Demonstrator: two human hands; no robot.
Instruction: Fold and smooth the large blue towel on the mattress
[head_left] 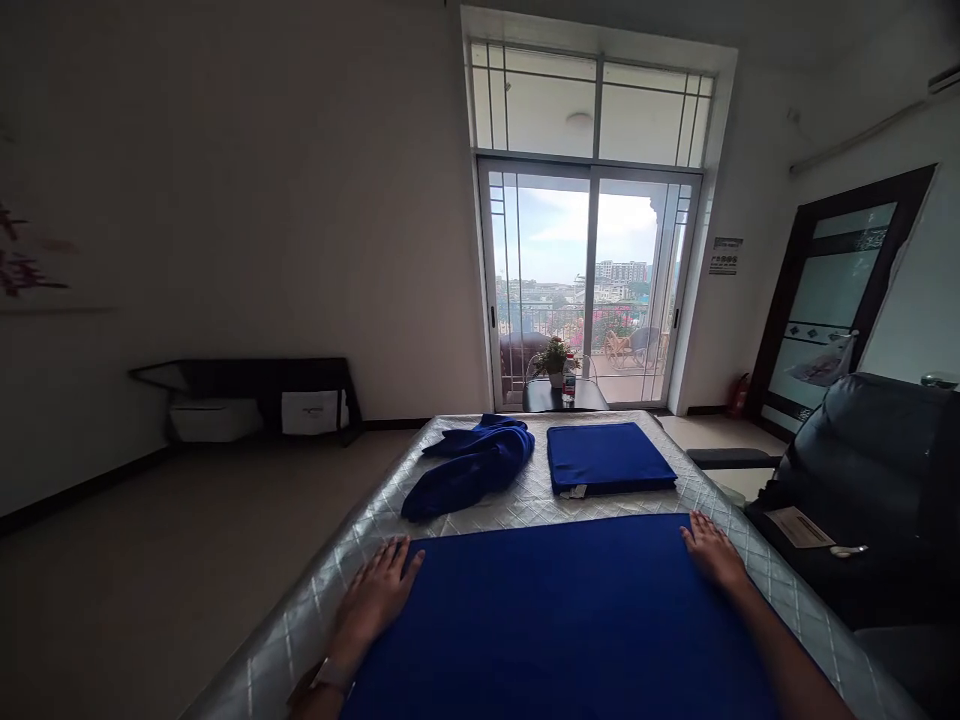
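Observation:
A blue cloth (pixel 555 610) lies spread flat across the near part of the table, its lower edge out of view. At its far left corner rests my left hand (pixel 382 585), palm down with the fingers stretched out. My right hand (pixel 712 550) lies flat on the far right corner, fingers extended. Beyond the spread cloth, a neatly folded blue cloth (pixel 611 455) sits on the right, with a small white tag at its front edge. To the left of that, a crumpled blue cloth (pixel 476 465) lies in a loose heap.
A silvery quilted cover (pixel 300 600) lies over the table. Black armchair (pixel 877 480) on the right holds a brown card (pixel 801 527). Past the far edge stands a small table (pixel 540 397) with a potted plant (pixel 555 360) and a bottle (pixel 569 380). Dark low shelf (pixel 270 375) stands left.

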